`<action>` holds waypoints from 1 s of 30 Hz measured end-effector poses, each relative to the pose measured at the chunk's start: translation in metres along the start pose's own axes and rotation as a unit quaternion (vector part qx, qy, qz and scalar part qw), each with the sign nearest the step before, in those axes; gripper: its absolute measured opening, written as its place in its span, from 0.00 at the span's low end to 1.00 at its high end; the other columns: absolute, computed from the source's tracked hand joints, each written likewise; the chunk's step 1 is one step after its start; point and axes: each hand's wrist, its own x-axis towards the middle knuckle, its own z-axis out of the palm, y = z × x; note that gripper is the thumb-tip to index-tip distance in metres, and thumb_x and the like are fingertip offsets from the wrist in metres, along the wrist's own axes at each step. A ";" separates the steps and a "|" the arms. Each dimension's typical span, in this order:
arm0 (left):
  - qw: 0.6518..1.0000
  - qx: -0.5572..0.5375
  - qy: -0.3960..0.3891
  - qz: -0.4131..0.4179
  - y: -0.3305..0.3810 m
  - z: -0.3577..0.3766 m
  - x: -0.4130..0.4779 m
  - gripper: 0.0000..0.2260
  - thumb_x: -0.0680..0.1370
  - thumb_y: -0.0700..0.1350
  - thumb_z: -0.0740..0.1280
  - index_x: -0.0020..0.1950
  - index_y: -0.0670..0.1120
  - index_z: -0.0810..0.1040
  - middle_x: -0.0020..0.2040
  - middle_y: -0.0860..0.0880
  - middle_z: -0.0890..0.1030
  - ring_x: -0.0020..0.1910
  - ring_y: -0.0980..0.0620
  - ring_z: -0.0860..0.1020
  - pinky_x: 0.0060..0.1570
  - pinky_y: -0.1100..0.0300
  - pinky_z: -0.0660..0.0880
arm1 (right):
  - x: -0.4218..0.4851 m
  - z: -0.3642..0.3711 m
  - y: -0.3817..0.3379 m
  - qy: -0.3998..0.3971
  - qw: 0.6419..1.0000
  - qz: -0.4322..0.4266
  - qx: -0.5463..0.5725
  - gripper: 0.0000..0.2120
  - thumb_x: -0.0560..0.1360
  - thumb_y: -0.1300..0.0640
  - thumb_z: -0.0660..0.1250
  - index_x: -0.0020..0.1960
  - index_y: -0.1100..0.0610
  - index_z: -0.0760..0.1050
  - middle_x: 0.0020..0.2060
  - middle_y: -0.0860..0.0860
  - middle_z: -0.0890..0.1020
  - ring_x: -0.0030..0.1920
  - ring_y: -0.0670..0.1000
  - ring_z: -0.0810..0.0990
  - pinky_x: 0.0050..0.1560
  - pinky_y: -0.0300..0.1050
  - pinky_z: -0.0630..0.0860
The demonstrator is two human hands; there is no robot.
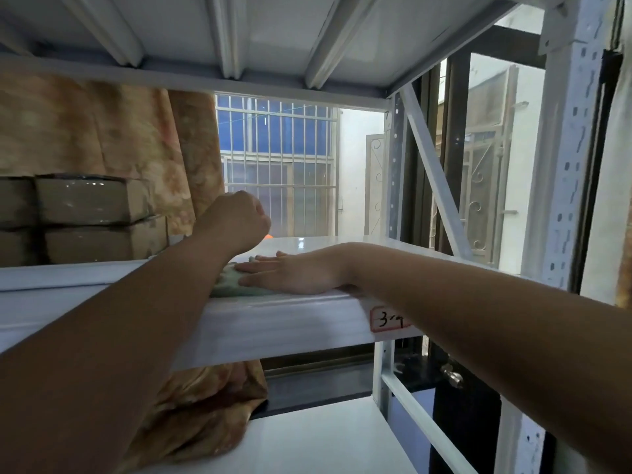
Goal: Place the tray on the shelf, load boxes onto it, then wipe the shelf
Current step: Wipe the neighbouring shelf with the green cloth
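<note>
A white metal shelf (307, 313) runs across the middle of the view at chest height. On its front edge lies a pale green cloth (227, 285). My right hand (290, 273) lies flat on the cloth, palm down, fingers pointing left. My left hand (236, 220) is raised just above the shelf behind the cloth, curled into a fist with nothing visible in it. Several brown taped boxes (92, 217) stand stacked at the shelf's left end. The tray under them is hidden by the shelf's front beam.
A handwritten label (390, 319) is stuck on the shelf's front beam. The shelf above (239, 35) hangs close overhead. A diagonal brace (434, 172) and perforated upright (567, 148) close the right side. A patterned curtain (102, 131) hangs behind; a lower shelf (325, 439) sits below.
</note>
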 end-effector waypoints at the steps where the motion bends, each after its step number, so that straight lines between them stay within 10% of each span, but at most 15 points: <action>1: 1.000 -0.016 -0.007 -0.004 0.000 0.001 0.001 0.09 0.74 0.42 0.62 0.37 0.43 0.79 0.44 0.42 0.82 0.45 0.45 0.78 0.45 0.57 0.73 | 0.003 -0.001 0.002 -0.005 1.000 -0.007 -0.015 0.24 0.83 0.49 0.41 0.78 0.50 0.44 0.78 0.50 0.44 0.77 0.51 0.41 0.71 0.45 0.35; 7: 0.983 -0.111 -0.147 -0.005 -0.003 -0.013 0.015 0.08 0.76 0.42 0.63 0.47 0.43 0.82 0.40 0.49 0.78 0.40 0.53 0.74 0.34 0.63 0.68 | 0.024 -0.008 0.009 -0.016 1.000 0.009 -0.018 0.28 0.81 0.41 0.41 0.78 0.48 0.43 0.78 0.49 0.46 0.77 0.51 0.43 0.74 0.50 0.40; 25: 0.981 0.119 -0.153 0.020 -0.059 -0.008 0.045 0.09 0.75 0.43 0.63 0.51 0.47 0.81 0.46 0.51 0.77 0.45 0.53 0.74 0.39 0.62 0.67 | 0.135 -0.033 0.034 -0.037 0.996 0.073 -0.025 0.30 0.79 0.37 0.40 0.78 0.47 0.46 0.78 0.50 0.52 0.77 0.52 0.51 0.73 0.52 0.49; 30: 0.972 0.121 -0.203 0.010 -0.059 -0.007 0.046 0.10 0.75 0.46 0.64 0.50 0.46 0.82 0.49 0.47 0.82 0.49 0.49 0.78 0.45 0.57 0.73 | 0.164 -0.043 0.041 -0.041 0.994 0.098 -0.011 0.28 0.79 0.37 0.40 0.71 0.49 0.62 0.63 0.53 0.73 0.60 0.56 0.74 0.61 0.49 0.67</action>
